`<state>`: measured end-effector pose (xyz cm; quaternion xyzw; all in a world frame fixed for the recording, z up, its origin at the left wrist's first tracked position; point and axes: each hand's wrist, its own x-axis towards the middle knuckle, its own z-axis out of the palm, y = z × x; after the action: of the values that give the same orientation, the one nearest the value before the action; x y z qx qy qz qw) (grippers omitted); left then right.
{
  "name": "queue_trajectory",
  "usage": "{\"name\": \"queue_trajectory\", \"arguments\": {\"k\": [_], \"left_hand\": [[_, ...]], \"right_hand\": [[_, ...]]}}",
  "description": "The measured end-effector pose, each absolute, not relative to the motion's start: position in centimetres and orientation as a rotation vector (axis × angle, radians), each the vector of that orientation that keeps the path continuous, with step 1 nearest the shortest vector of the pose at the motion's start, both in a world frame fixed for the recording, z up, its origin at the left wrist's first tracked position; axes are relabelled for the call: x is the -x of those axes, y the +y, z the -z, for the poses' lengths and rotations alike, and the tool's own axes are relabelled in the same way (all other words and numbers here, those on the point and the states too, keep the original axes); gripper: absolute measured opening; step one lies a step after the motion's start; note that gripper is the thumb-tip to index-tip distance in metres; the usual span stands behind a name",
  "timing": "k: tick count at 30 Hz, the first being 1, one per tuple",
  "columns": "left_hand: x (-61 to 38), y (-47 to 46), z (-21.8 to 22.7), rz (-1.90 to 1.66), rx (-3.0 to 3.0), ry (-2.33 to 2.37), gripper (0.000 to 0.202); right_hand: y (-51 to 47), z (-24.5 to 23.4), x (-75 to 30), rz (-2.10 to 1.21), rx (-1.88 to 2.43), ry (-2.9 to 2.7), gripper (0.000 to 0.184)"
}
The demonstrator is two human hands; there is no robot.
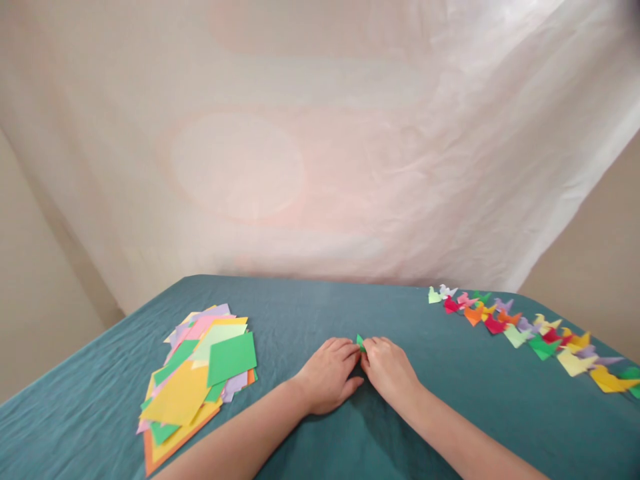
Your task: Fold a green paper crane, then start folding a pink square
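A small folded piece of green paper (pixel 360 343) shows between my two hands at the middle of the table, most of it hidden by the fingers. My left hand (pixel 330 375) lies low on the cloth, fingers together and bent toward the paper, its fingertips touching the paper's left side. From the right, my right hand (pixel 389 365) pinches the same paper between thumb and curled fingers. Only a pointed green tip sticks up above the fingertips.
Loose squares of coloured paper (pixel 233 359) lie in a spread pile on the left. On the right, several folded paper birds (pixel 545 347) stand in slanting rows. A teal cloth (pixel 300 303) covers the table; a pale fabric sheet (pixel 320 153) hangs behind it.
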<state>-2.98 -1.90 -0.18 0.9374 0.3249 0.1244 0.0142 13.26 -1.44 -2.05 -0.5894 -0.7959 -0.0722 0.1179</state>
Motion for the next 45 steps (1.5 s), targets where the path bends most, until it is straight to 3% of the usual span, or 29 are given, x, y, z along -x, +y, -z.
{"name": "queue_trajectory", "arguments": {"k": [15, 33, 45], "left_hand": [[3.2, -1.9, 0.4, -0.398, -2.928, 1.018, 0.044], [3.2, -1.8, 0.3, -0.343, -2.944, 1.021, 0.042], [3.3, -1.7, 0.4, -0.338, -2.923, 1.027, 0.049]], "right_hand": [[-1.9, 2.4, -14.1, 0.125, 1.618, -2.286, 0.020], [0.3, 3.1, -17.5, -0.627, 1.358, -1.991, 0.019], [0.7, 3.7, -17.3, -0.498, 1.427, -1.903, 0.014]]}}
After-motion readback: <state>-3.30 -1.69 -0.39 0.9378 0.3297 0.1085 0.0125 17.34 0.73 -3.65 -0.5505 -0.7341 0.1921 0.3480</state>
